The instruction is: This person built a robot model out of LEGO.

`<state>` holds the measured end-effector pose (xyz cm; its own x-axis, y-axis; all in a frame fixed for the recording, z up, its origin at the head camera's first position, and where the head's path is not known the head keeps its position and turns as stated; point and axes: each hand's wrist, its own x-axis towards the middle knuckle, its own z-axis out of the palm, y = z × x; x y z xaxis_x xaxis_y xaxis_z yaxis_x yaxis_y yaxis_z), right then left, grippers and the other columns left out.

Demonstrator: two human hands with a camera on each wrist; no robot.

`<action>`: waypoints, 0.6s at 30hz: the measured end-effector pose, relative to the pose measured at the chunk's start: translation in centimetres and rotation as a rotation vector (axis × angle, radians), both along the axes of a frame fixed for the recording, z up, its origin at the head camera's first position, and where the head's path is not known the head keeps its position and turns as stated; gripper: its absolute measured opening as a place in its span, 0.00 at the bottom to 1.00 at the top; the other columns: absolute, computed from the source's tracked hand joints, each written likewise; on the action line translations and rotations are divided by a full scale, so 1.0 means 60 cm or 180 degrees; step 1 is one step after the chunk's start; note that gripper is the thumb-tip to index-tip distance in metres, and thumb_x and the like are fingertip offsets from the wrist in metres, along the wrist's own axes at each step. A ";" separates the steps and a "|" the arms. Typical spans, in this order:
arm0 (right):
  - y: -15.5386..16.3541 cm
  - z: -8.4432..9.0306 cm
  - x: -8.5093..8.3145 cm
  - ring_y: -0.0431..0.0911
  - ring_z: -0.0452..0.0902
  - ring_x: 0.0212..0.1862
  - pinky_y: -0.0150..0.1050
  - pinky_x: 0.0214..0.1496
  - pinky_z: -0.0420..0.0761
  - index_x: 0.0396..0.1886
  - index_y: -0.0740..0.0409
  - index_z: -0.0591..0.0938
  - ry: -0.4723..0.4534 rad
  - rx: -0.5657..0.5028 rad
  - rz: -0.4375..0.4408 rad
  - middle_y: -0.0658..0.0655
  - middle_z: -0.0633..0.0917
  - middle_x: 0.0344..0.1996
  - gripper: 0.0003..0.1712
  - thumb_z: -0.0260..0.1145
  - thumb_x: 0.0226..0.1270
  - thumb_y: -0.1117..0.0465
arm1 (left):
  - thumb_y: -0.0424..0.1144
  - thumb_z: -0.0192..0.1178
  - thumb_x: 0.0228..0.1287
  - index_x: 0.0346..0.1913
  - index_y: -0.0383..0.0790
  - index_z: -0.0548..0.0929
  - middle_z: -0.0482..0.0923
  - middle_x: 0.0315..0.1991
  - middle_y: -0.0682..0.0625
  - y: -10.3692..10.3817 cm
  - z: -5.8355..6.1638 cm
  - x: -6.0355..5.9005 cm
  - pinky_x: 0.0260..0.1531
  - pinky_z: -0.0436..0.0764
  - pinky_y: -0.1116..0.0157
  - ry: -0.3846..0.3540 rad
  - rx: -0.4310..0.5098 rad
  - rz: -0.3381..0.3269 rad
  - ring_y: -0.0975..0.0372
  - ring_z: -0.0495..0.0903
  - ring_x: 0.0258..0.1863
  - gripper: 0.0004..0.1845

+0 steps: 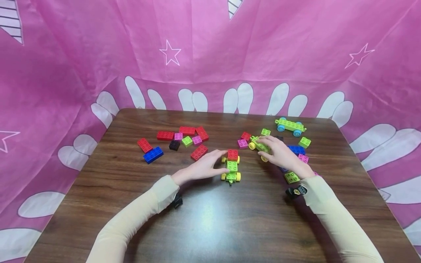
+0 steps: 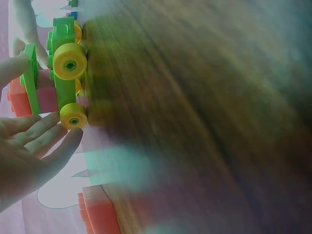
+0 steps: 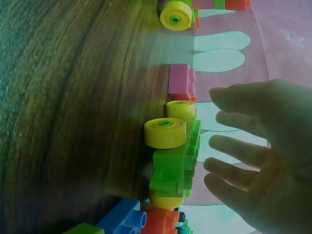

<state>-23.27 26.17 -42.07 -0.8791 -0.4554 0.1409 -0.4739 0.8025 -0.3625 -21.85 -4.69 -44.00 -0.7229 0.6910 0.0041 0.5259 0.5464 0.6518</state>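
In the head view, my left hand (image 1: 205, 166) is beside a small toy car with yellow wheels (image 2: 70, 63). A lime-green brick (image 1: 232, 166) and a red brick (image 1: 232, 155) are stacked on the car. The left thumb appears to touch the green brick; the fingers extend near the red brick end, and their contact is unclear. My right hand (image 3: 263, 151), its fingers spread and apart from the bricks, hovers over a second lime-green car base (image 3: 170, 165) with yellow wheels. That hand partly covers this base (image 1: 261, 145) in the head view.
Red, pink, green and black bricks lie at left, with a blue brick (image 1: 153, 155) among them. A blue-wheeled car base (image 1: 290, 125) stands at back right. Several bricks, including a blue one (image 1: 297, 149), surround the right hand. Pink cloth (image 1: 204, 40) hangs behind the brown table (image 1: 210, 233).
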 end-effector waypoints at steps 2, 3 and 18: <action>0.001 0.000 0.000 0.66 0.70 0.67 0.65 0.68 0.69 0.61 0.67 0.77 -0.0083 0.0056 -0.0016 0.71 0.76 0.63 0.26 0.68 0.65 0.63 | 0.53 0.63 0.66 0.73 0.35 0.64 0.71 0.68 0.40 0.000 0.000 0.000 0.70 0.72 0.56 -0.0003 0.0011 -0.0002 0.52 0.72 0.68 0.40; 0.002 0.000 0.000 0.66 0.69 0.67 0.65 0.69 0.69 0.62 0.67 0.77 -0.0116 0.0073 -0.0018 0.71 0.75 0.64 0.26 0.68 0.66 0.63 | 0.53 0.63 0.66 0.73 0.35 0.64 0.71 0.68 0.40 0.000 0.000 0.000 0.69 0.72 0.56 0.0000 0.0012 -0.0003 0.52 0.72 0.68 0.40; 0.006 -0.001 -0.002 0.64 0.74 0.62 0.62 0.64 0.75 0.59 0.66 0.79 -0.0158 0.0095 0.0021 0.69 0.79 0.59 0.20 0.64 0.67 0.67 | 0.53 0.64 0.65 0.73 0.35 0.64 0.71 0.68 0.40 0.001 0.001 0.000 0.69 0.72 0.56 0.0023 -0.0004 0.0000 0.52 0.72 0.68 0.40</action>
